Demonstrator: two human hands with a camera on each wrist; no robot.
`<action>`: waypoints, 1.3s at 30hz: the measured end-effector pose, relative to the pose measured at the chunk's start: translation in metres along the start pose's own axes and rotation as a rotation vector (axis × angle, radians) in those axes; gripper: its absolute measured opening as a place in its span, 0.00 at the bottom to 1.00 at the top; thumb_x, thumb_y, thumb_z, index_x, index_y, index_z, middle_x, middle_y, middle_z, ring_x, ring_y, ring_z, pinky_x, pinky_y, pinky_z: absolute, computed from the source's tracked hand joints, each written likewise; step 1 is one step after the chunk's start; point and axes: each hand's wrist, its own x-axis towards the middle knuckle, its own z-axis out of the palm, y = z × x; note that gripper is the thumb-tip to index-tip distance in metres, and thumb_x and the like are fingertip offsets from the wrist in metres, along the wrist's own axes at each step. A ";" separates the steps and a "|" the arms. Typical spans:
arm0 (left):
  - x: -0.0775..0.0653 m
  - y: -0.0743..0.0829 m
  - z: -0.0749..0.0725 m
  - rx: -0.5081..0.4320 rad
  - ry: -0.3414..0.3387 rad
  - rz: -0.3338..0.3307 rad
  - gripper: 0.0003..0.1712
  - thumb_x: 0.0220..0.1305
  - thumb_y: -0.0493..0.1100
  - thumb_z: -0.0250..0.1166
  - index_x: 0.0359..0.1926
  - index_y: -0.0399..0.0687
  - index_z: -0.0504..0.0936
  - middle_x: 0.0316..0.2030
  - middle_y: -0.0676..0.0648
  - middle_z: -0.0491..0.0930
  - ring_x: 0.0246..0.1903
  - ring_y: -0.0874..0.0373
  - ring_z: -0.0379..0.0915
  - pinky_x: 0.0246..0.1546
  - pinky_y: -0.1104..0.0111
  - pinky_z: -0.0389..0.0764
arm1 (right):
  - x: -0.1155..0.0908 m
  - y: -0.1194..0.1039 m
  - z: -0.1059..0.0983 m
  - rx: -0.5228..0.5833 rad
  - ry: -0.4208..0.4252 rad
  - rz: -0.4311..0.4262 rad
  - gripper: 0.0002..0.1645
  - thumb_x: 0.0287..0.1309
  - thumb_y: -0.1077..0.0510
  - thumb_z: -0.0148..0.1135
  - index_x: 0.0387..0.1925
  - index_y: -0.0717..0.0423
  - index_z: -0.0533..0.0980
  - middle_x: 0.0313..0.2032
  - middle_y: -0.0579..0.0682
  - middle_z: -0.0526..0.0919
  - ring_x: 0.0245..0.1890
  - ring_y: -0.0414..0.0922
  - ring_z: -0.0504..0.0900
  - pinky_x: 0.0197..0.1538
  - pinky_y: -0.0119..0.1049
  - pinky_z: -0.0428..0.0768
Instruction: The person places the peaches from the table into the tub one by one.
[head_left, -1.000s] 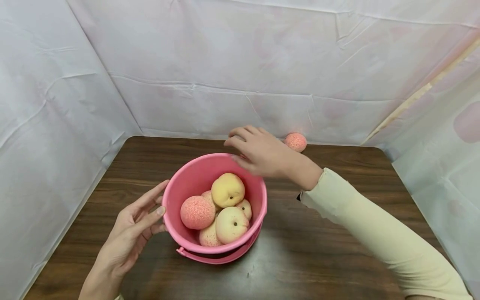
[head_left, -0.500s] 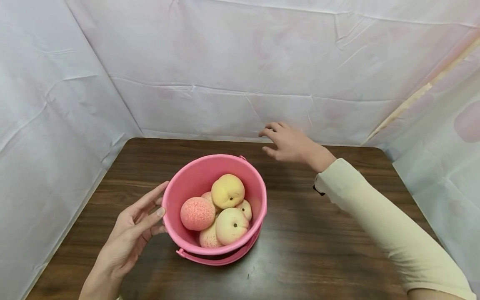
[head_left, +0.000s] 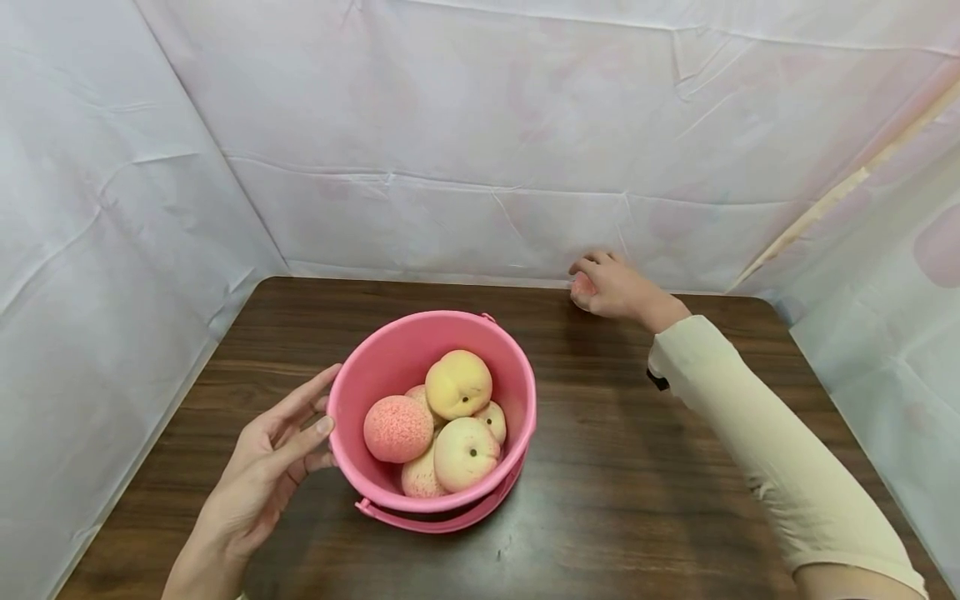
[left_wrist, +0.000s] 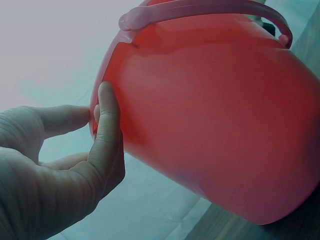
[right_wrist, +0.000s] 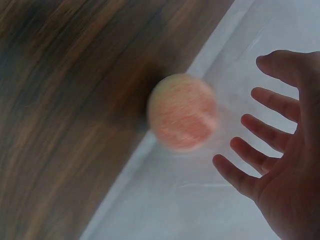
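A pink bucket (head_left: pixel 352 467) stands on the table with several peaches inside, among them a yellow peach (head_left: pixel 458 384), a reddish peach (head_left: pixel 398 428) and a pale peach (head_left: pixel 466 455). My left hand (head_left: pixel 262 471) holds the bucket's left side, thumb and fingers at the rim, as the left wrist view shows on the bucket wall (left_wrist: pixel 200 110). At the table's back edge my right hand (head_left: pixel 618 287) reaches over a single pinkish peach (head_left: pixel 582 292). In the right wrist view, the right hand's fingers (right_wrist: pixel 267 132) are spread, with a gap to that peach (right_wrist: pixel 182 112).
The wooden table (head_left: pixel 637 500) ends at the back against a white sheet (head_left: pixel 450 125), with more sheeting on both sides. The bucket's pink handle (head_left: pixel 442 525) hangs down at its front.
My right hand has moved from above the bucket's back rim to the right and back, onto the lone peach at the table's far edge. My left hand and the bucket stay in place.
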 end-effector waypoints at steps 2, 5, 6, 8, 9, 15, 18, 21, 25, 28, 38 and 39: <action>0.000 0.000 0.000 -0.002 -0.001 0.003 0.34 0.77 0.25 0.48 0.81 0.39 0.58 0.58 0.44 0.76 0.49 0.60 0.86 0.45 0.63 0.92 | -0.001 0.006 0.003 0.010 0.005 0.019 0.28 0.71 0.49 0.57 0.66 0.58 0.73 0.71 0.64 0.68 0.74 0.69 0.60 0.74 0.67 0.68; 0.000 0.001 -0.001 -0.008 -0.007 0.006 0.34 0.77 0.25 0.48 0.81 0.39 0.57 0.58 0.43 0.76 0.49 0.60 0.86 0.45 0.63 0.92 | -0.002 0.012 0.008 0.023 0.010 0.047 0.28 0.71 0.49 0.59 0.66 0.58 0.73 0.71 0.64 0.67 0.74 0.68 0.59 0.73 0.68 0.68; -0.001 0.001 -0.001 -0.010 -0.008 0.007 0.34 0.77 0.25 0.48 0.81 0.39 0.57 0.58 0.43 0.76 0.49 0.60 0.86 0.45 0.63 0.92 | -0.002 0.014 0.010 0.030 0.012 0.056 0.28 0.71 0.49 0.59 0.66 0.58 0.73 0.71 0.64 0.67 0.74 0.68 0.59 0.73 0.69 0.68; -0.001 0.001 -0.001 -0.016 -0.012 0.006 0.34 0.77 0.25 0.48 0.81 0.39 0.57 0.58 0.43 0.76 0.48 0.60 0.86 0.45 0.63 0.93 | -0.002 0.017 0.014 0.033 0.015 0.070 0.29 0.70 0.49 0.61 0.66 0.57 0.73 0.71 0.64 0.66 0.75 0.67 0.58 0.73 0.69 0.68; -0.001 0.001 -0.001 -0.018 -0.013 0.005 0.34 0.77 0.25 0.48 0.81 0.39 0.57 0.58 0.43 0.76 0.48 0.60 0.86 0.45 0.64 0.93 | -0.002 0.019 0.016 0.035 0.015 0.074 0.29 0.70 0.49 0.61 0.67 0.57 0.73 0.71 0.64 0.66 0.75 0.67 0.58 0.74 0.69 0.67; -0.003 0.001 -0.002 -0.023 -0.012 0.002 0.34 0.77 0.25 0.47 0.81 0.39 0.57 0.58 0.44 0.76 0.49 0.60 0.86 0.45 0.64 0.93 | -0.001 0.026 0.027 0.049 0.025 0.078 0.32 0.68 0.52 0.62 0.70 0.58 0.71 0.73 0.63 0.64 0.76 0.68 0.56 0.75 0.70 0.64; -0.004 0.001 -0.002 -0.029 -0.018 0.009 0.34 0.77 0.24 0.47 0.81 0.39 0.57 0.58 0.44 0.76 0.50 0.59 0.85 0.45 0.63 0.93 | -0.001 0.028 0.032 0.059 0.035 0.072 0.33 0.67 0.53 0.64 0.71 0.56 0.70 0.74 0.63 0.63 0.76 0.69 0.55 0.74 0.71 0.65; -0.004 0.001 -0.002 -0.037 -0.029 0.020 0.34 0.77 0.24 0.46 0.81 0.38 0.57 0.57 0.44 0.76 0.50 0.58 0.85 0.45 0.63 0.93 | 0.000 0.030 0.037 0.059 0.055 0.060 0.34 0.66 0.53 0.67 0.71 0.56 0.70 0.73 0.62 0.63 0.74 0.71 0.57 0.70 0.72 0.69; -0.004 0.001 -0.002 -0.031 -0.033 0.020 0.34 0.77 0.24 0.46 0.81 0.39 0.57 0.57 0.44 0.76 0.50 0.58 0.85 0.45 0.62 0.93 | 0.001 0.029 0.041 0.051 0.066 0.048 0.34 0.64 0.54 0.70 0.69 0.55 0.71 0.70 0.62 0.65 0.71 0.74 0.60 0.68 0.73 0.71; -0.004 0.001 -0.002 -0.026 -0.026 0.016 0.34 0.78 0.25 0.46 0.81 0.39 0.57 0.57 0.44 0.76 0.50 0.58 0.86 0.45 0.63 0.93 | 0.001 0.027 0.041 0.051 0.054 0.047 0.32 0.64 0.54 0.70 0.67 0.53 0.72 0.69 0.62 0.66 0.70 0.74 0.61 0.66 0.73 0.72; -0.002 0.001 -0.002 -0.016 -0.006 0.010 0.34 0.78 0.25 0.47 0.81 0.39 0.57 0.57 0.44 0.75 0.50 0.60 0.86 0.46 0.63 0.92 | 0.000 0.024 0.044 0.023 0.036 0.037 0.35 0.60 0.57 0.70 0.69 0.49 0.72 0.70 0.59 0.66 0.63 0.73 0.68 0.55 0.70 0.81; -0.001 0.000 -0.002 -0.016 -0.005 0.009 0.34 0.78 0.25 0.47 0.81 0.39 0.57 0.57 0.44 0.75 0.49 0.60 0.86 0.46 0.63 0.92 | 0.000 0.024 0.044 0.020 0.035 0.035 0.35 0.60 0.57 0.70 0.69 0.49 0.72 0.70 0.59 0.65 0.63 0.73 0.68 0.55 0.71 0.81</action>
